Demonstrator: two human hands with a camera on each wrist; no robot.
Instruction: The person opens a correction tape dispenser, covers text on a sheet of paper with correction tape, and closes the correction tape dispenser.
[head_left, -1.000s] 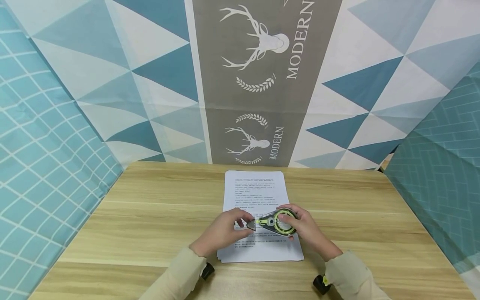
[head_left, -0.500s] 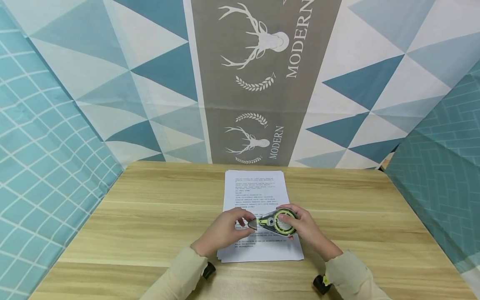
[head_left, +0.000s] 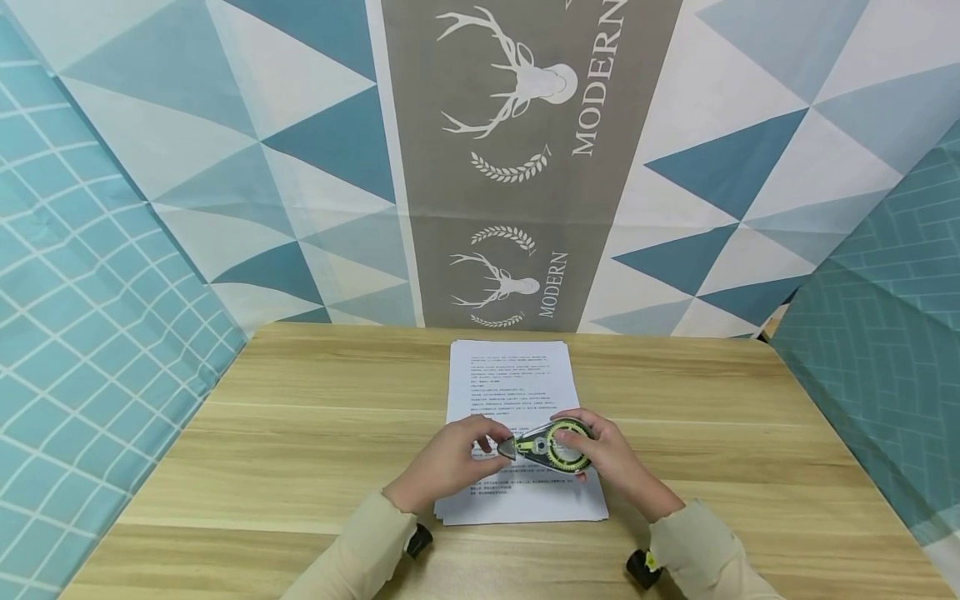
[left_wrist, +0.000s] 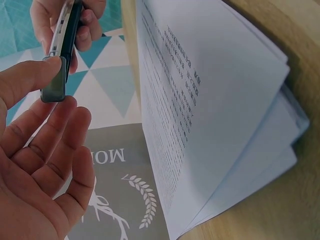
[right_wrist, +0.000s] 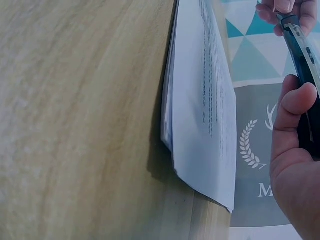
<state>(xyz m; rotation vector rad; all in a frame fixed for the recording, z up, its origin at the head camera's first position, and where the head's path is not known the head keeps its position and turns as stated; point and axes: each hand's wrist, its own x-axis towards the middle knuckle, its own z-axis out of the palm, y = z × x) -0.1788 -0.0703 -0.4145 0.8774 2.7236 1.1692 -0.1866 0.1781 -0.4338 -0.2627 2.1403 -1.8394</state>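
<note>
A correction tape dispenser (head_left: 542, 447), black and clear with a yellow-green wheel, is held level over a stack of printed paper (head_left: 525, 507). My right hand (head_left: 618, 458) grips its wide round end, thumb on top over the wheel. At its narrow end sits a dark cap (head_left: 507, 449). My left hand (head_left: 450, 462) pinches this cap between thumb and fingertips. In the left wrist view the cap (left_wrist: 53, 89) lies in line with the dispenser body, the other fingers spread below it. The right wrist view shows the dispenser (right_wrist: 300, 57) edge-on, its tip at the left fingertips.
The paper stack lies on a wooden table (head_left: 315, 433), its sheets slightly uneven at the edges. Behind the table hangs a patterned cloth (head_left: 510, 208) with deer heads, and blue cloths (head_left: 97, 292) flank both sides.
My left hand has shifted slightly right with the cap, and the dispenser slightly left. The cap now sits closer against the dispenser's narrow end. The paper stack has not moved.
</note>
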